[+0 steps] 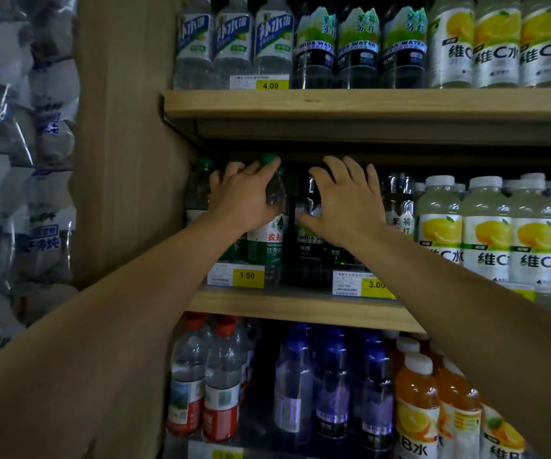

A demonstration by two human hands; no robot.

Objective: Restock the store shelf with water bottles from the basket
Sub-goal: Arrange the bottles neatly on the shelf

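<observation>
Head view: both hands reach to the middle shelf [300, 308]. Left hand [244, 197] grasps the neck of a green-capped water bottle [269, 241] standing at the shelf's left end, above the 1.50 tag [247, 275]. Right hand [347, 203] lies with fingers spread and straight against a dark soda bottle [307, 246], holding nothing. Top shelf [367, 102]: three clear, three dark, three lemon bottles. Basket not in view.

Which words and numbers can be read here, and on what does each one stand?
"4.00": yellow price tag, top shelf.
"1.50": price tag, middle shelf.
"SODA WATER": dark bottles, top shelf.
"维C水": lemon bottles.
Small print on the tags: too blurred.
</observation>
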